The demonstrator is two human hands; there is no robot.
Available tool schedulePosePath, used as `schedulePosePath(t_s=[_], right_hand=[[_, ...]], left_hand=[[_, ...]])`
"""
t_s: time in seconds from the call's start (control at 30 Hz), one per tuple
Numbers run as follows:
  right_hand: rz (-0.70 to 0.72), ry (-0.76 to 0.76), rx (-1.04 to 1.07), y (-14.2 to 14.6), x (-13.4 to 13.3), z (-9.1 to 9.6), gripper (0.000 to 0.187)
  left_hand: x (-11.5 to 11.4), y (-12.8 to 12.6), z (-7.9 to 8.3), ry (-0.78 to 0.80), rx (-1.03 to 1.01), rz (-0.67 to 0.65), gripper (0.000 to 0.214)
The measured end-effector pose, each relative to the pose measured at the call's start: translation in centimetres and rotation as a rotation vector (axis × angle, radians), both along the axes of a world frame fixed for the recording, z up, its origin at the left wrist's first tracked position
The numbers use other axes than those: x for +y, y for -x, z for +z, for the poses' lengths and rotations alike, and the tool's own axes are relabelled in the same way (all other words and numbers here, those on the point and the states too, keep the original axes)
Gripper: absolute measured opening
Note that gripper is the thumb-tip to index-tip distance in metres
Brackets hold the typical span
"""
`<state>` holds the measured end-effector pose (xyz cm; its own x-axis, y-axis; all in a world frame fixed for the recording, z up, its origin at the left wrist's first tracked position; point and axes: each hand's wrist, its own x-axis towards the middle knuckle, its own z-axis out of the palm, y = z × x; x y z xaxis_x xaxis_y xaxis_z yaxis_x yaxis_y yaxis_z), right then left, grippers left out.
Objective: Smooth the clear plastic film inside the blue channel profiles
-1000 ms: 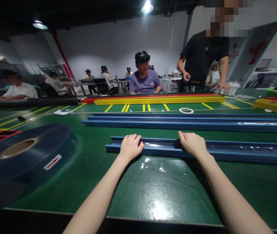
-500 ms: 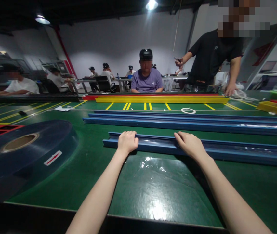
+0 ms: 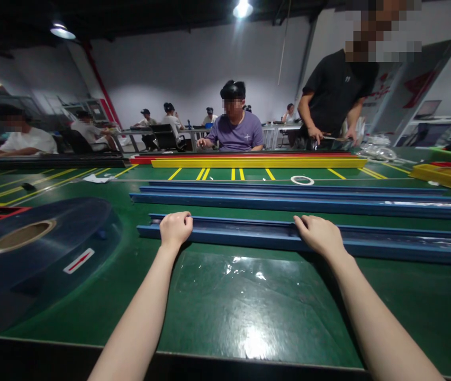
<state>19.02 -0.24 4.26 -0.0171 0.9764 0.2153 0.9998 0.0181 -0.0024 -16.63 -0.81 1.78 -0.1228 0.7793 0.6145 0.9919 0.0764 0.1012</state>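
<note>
A long blue channel rail [image 3: 241, 235] lies across the green table [image 3: 249, 312] in front of me. My left hand [image 3: 175, 228] is closed over the rail near its left end, fingers curled over the top. My right hand [image 3: 318, 235] rests on the same rail farther right, fingers bent over its far edge. A clear plastic film strip [image 3: 443, 241] lies in the rail's groove toward the right.
A second, longer blue rail [image 3: 305, 201] lies just behind. A big roll of dark film [image 3: 30, 254] sits at the left. Yellow and red rails [image 3: 257, 161] and a tape ring [image 3: 302, 180] lie farther back. A yellow tray [image 3: 443, 174] is at right. People sit and stand beyond the table.
My left hand has slid left along the rail toward its end. The rail itself has shifted left. My right hand stays at about the same spot. The standing person has lowered both hands.
</note>
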Motion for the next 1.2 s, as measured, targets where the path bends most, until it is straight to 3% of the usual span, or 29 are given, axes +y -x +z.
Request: schedulePosePath(t_s=[0.23, 0.4, 0.53, 0.83, 1.07, 1.2], right_hand=[[-0.101, -0.049, 0.055, 0.7, -0.3, 0.2, 0.059], [-0.103, -0.053, 0.047, 0.9, -0.5, 0.3, 0.059], [-0.085, -0.090, 0.040, 1.4, -0.5, 0.1, 0.059], [-0.003, -0.163, 0.036, 2.9, -0.9, -0.1, 0.058], [0.027, -0.143, 0.018, 2.3, -0.8, -0.1, 0.057], [0.124, -0.116, 0.024, 1.7, -0.3, -0.3, 0.051]], left_hand=[[-0.8, -2.5, 0.7, -0.003, 0.008, -0.141, 0.029], [-1.5, -6.9, 0.3, 0.060, 0.078, -0.409, 0.031], [-1.7, -10.6, 0.1, 0.095, 0.134, -0.525, 0.037], [-0.8, -15.8, -0.1, 0.102, 0.093, -0.439, 0.040], [-0.1, -15.4, -0.4, 0.051, 0.112, -0.470, 0.034], [0.5, -14.8, -0.5, 0.035, 0.144, -0.468, 0.033]])
